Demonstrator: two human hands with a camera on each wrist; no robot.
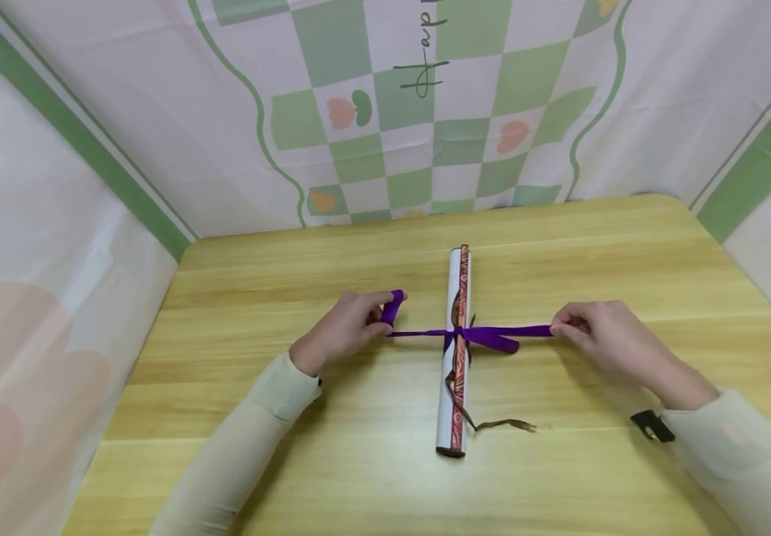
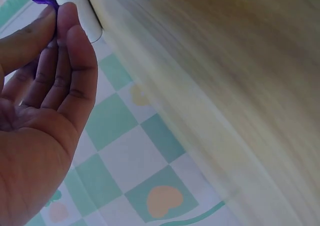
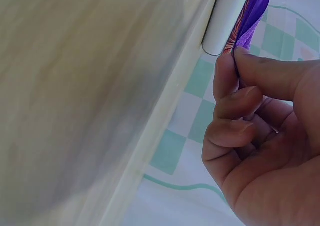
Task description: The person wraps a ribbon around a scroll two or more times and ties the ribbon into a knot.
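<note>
A white rolled scroll (image 1: 445,413) lies lengthwise on the table, with a red patterned strip (image 1: 460,298) along its top. Purple ribbon (image 1: 492,339) is wrapped round its middle and knotted there, one loop or tail lying to the right. On the left, my left hand (image 1: 345,327) pinches a ribbon end between thumb and finger, a short piece curling up over the fingers. To the right, my right hand (image 1: 603,335) pinches the other end, which runs straight from the knot. Both wrist views show the thumb pressed to the fingertips on the ribbon.
A thin brown cord (image 1: 506,424) winds about the scroll and trails onto the wooden table (image 1: 358,469) at lower right. Behind the table hangs a green and white checked cloth (image 1: 401,141), with more cloth at both sides.
</note>
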